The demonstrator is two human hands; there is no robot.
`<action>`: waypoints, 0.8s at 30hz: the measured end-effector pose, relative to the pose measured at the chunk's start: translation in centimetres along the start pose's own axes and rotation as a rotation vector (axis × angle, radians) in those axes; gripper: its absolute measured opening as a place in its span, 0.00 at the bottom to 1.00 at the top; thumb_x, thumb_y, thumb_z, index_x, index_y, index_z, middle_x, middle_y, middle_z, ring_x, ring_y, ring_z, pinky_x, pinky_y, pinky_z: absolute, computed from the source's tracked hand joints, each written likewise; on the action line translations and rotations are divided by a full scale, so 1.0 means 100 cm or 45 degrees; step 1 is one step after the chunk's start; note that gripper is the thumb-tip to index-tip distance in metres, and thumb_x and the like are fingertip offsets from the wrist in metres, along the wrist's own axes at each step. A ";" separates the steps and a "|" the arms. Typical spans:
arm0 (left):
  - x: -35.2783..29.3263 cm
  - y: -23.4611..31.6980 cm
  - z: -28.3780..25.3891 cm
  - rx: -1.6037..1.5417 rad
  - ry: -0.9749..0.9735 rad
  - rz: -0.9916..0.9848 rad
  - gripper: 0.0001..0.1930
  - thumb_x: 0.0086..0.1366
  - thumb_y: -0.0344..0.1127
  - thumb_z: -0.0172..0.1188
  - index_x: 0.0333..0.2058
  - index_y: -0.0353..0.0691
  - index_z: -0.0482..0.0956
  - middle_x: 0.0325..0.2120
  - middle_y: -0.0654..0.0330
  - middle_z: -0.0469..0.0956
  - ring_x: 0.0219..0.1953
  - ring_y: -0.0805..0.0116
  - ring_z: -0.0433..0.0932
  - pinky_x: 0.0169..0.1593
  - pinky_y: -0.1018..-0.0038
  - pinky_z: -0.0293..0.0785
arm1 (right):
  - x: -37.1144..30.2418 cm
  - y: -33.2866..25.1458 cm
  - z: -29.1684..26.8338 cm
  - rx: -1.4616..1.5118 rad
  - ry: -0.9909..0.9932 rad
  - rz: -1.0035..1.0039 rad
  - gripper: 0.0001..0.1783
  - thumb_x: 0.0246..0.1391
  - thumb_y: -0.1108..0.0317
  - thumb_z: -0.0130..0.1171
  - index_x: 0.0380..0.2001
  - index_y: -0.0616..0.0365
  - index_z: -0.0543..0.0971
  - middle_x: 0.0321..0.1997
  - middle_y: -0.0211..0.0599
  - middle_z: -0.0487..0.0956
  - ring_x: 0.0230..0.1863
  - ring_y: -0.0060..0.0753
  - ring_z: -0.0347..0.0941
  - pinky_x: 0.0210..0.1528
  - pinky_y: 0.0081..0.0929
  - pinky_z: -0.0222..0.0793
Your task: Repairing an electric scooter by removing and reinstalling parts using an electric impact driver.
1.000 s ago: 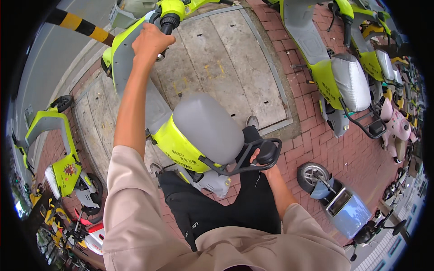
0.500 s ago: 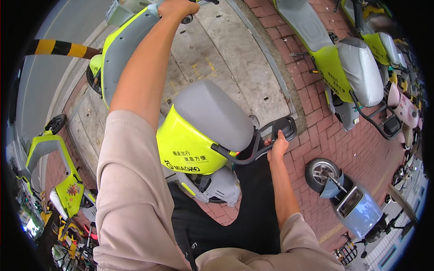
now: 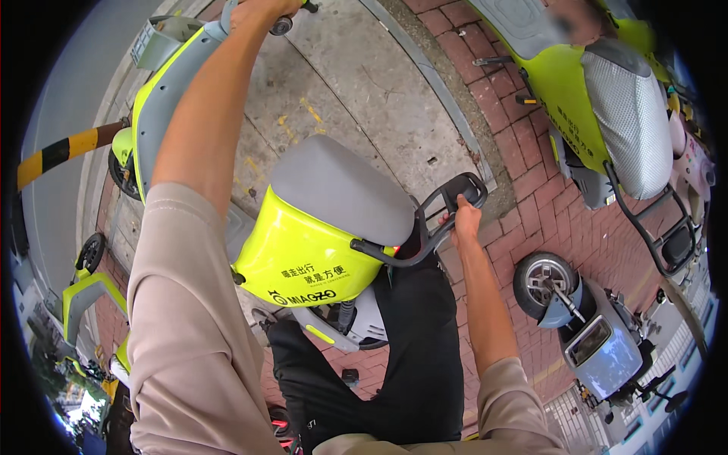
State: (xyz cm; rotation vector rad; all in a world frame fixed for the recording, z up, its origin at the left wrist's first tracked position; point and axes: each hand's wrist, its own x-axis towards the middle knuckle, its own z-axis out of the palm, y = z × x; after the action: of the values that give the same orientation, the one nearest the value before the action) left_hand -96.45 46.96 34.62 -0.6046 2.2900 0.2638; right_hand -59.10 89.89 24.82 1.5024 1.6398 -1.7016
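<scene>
A lime-green electric scooter [image 3: 303, 277] with a smooth grey seat [image 3: 341, 189] stands across in front of me. Up at the top edge of the picture my left hand [image 3: 262, 10] is closed round its handlebar [image 3: 281, 26]; the fingers are partly cut off by the frame. Behind the seat runs a black tubular rear rack [image 3: 425, 250] with a pad at its end. My right hand [image 3: 465, 221] grips this rack near the pad. My legs in black trousers are close against the scooter's side.
A second lime-green scooter with a silver seat cover [image 3: 629, 121] is parked at upper right, a blurred person beside it. A blue scooter [image 3: 603, 356] stands at lower right. Left are a striped barrier pole [image 3: 68, 152] and another green scooter [image 3: 83, 296]. Red brick paving [image 3: 523, 163] borders concrete slabs.
The handlebar and my left hand have shifted left in the picture, and the seat slightly left too. Both hands keep their hold. A person has come into view at upper right.
</scene>
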 end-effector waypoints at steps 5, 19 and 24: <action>-0.028 -0.011 0.063 -0.264 0.799 -0.254 0.46 0.45 0.57 0.66 0.58 0.33 0.62 0.48 0.43 0.70 0.51 0.51 0.72 0.52 0.61 0.65 | 0.031 0.031 -0.008 -0.192 -0.029 0.196 0.15 0.62 0.59 0.57 0.41 0.60 0.73 0.30 0.41 0.76 0.25 0.42 0.80 0.25 0.38 0.77; -0.476 -0.708 0.330 -1.143 -0.030 0.477 0.18 0.56 0.32 0.59 0.46 0.34 0.76 0.41 0.47 0.78 0.45 0.48 0.78 0.51 0.60 0.74 | -0.614 0.279 -0.302 -1.291 0.691 0.510 0.16 0.60 0.62 0.52 0.44 0.60 0.80 0.32 0.44 0.81 0.32 0.48 0.80 0.34 0.41 0.78; -0.584 -1.119 0.368 -0.264 -0.177 -0.868 0.19 0.57 0.44 0.57 0.43 0.37 0.79 0.43 0.44 0.80 0.49 0.46 0.79 0.51 0.56 0.76 | -0.782 0.366 -0.217 -1.323 0.571 0.302 0.16 0.59 0.61 0.53 0.43 0.60 0.80 0.33 0.45 0.81 0.33 0.49 0.80 0.36 0.42 0.77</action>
State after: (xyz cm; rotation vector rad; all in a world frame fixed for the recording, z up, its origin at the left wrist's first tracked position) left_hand 17.58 -16.89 49.09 -1.3767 1.8078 0.1984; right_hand 10.13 66.91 75.82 1.4292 1.9568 -0.2259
